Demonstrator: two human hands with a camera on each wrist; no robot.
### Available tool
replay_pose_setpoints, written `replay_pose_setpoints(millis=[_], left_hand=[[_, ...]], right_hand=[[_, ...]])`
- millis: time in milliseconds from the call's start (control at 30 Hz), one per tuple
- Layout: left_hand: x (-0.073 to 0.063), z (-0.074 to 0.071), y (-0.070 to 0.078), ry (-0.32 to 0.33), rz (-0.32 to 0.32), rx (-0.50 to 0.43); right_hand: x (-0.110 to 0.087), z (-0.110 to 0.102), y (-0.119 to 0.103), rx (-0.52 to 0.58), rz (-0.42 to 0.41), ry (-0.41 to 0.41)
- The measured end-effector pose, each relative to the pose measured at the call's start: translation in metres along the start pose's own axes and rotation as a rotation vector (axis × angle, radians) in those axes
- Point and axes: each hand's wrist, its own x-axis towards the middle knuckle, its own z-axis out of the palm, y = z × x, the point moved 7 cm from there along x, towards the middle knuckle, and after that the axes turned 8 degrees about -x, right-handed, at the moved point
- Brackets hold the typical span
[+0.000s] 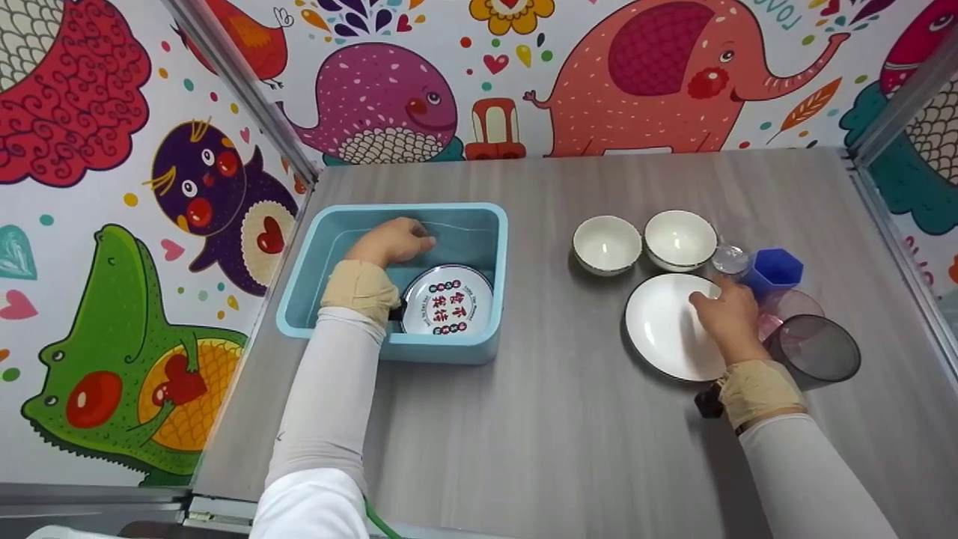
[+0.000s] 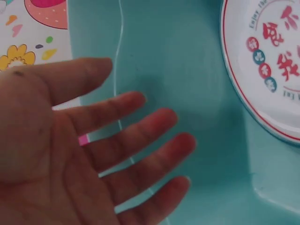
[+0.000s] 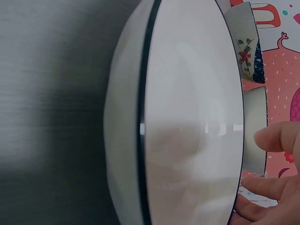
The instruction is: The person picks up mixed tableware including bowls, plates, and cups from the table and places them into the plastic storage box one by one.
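Observation:
My left hand reaches into a light blue plastic basin, and in the left wrist view its loosely spread fingers hold nothing. Beside it in the basin lies a round white plate with red rims and printed characters. On the right, my right hand hovers over the right side of a white dark-rimmed plate on the table. The right wrist view has its thumb raised apart from the plate, while the other fingertips sit right at the rim, partly hidden behind it.
Two white bowls stand behind the plate. Right of it are a small clear glass, a blue angular cup, a pinkish clear cup and a dark grey tumbler. Printed walls border the table.

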Motion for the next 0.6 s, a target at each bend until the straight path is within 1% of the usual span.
replay_pose_setpoints(millis=[167, 300, 467, 600], left_hand=[[-0.004, 0.006, 0.010, 0.001, 0.066, 0.029], [-0.011, 0.014, 0.022, -0.031, 0.129, 0.028], [-0.025, 0.025, 0.038, -0.066, 0.212, 0.050], [-0.038, 0.038, 0.047, -0.102, 0.269, 0.067]], right_hand=[[-0.002, -0.002, -0.001, -0.032, -0.019, 0.020], [-0.004, -0.004, -0.001, -0.058, -0.029, 0.032], [-0.005, -0.004, -0.001, -0.075, -0.053, 0.048], [-0.007, -0.004, -0.002, -0.079, -0.073, 0.076]])
